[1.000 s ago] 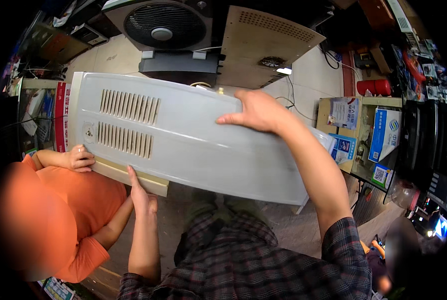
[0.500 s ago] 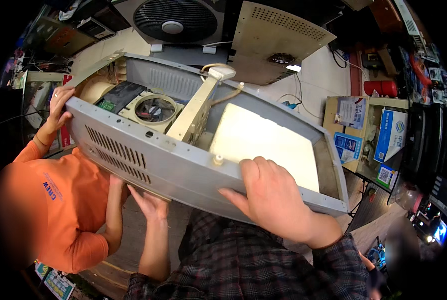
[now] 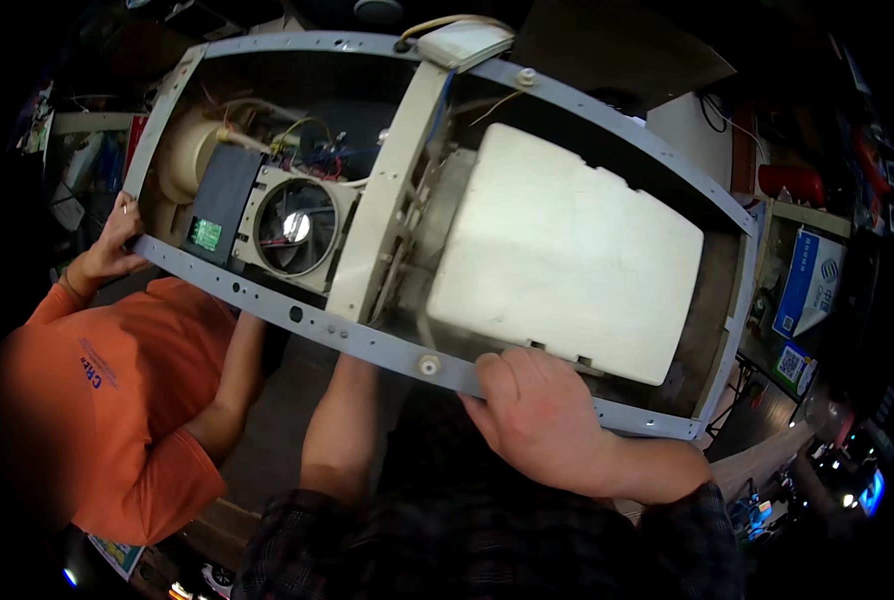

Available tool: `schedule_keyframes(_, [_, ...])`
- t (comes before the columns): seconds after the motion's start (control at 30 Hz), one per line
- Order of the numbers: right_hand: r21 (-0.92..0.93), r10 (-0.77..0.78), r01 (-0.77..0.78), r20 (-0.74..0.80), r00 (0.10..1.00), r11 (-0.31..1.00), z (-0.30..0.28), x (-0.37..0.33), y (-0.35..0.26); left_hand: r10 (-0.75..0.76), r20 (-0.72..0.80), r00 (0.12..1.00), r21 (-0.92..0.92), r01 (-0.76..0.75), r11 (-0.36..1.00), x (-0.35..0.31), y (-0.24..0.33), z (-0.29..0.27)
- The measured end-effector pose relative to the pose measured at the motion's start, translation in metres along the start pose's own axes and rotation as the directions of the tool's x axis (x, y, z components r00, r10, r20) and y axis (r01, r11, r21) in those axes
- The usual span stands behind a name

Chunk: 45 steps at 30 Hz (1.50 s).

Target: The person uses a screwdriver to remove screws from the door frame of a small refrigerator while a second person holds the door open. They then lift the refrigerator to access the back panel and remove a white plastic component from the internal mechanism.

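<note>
A long open grey metal appliance housing (image 3: 667, 425) is tilted up toward me, its inside facing up. My right hand (image 3: 539, 405) is closed over its near rim toward the right, fingers on top and thumb at the outer side. My left forearm (image 3: 342, 430) reaches beneath the near side, and the housing hides the hand. In the left half are a round fan (image 3: 295, 228), a black box (image 3: 229, 195) and a cream cylindrical part (image 3: 189, 160). Right of a cream crossbar (image 3: 379, 200) lies a large white panel (image 3: 572, 255). Another person's hand (image 3: 119, 240) grips the left corner.
The person in an orange shirt (image 3: 157, 380) stands close on the left. A red cylinder (image 3: 792, 183) and a shelf with a blue-and-white box (image 3: 807, 285) are at the right. A dark panel (image 3: 617, 50) stands beyond the housing.
The housing has tipped, its far side rising, so more of its inside shows and its slotted front side is hidden. My left hand has gone out of sight beneath it. The picture is darker.
</note>
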State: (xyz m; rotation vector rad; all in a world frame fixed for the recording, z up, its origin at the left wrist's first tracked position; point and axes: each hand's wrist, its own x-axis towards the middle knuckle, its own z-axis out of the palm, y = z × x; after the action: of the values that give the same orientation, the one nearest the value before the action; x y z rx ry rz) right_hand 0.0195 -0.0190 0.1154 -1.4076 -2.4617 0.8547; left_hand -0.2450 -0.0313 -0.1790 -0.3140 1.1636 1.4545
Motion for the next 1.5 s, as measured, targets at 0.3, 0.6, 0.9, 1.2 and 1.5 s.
schedule_keyframes(0.3, [0.071,-0.005,0.002,0.044,0.999,0.997,0.049,0.013,0.027,-0.089,-0.110,0.990,-0.004,0.089,0.996,0.037,-0.028,-0.011])
schedule_keyframes(0.6, [0.115,-0.005,-0.014,0.162,0.987,0.993,0.077,0.012,0.035,-0.152,-0.180,0.972,0.048,0.163,0.985,0.054,-0.025,-0.008])
schedule_keyframes(0.9, [0.139,0.002,-0.032,0.211,0.978,0.990,0.082,0.020,0.030,-0.183,-0.231,0.956,0.108,0.212,0.971,0.036,-0.014,-0.021])
schedule_keyframes(1.2, [0.115,0.104,-0.121,0.140,0.985,0.986,0.076,0.022,0.020,0.115,-0.208,0.971,0.336,-0.039,0.941,-0.095,0.019,-0.011])
schedule_keyframes(1.5, [0.122,0.170,-0.190,0.160,0.972,0.974,0.072,0.020,0.017,0.503,0.683,0.529,0.629,-0.776,-0.038,-0.177,0.058,0.048])
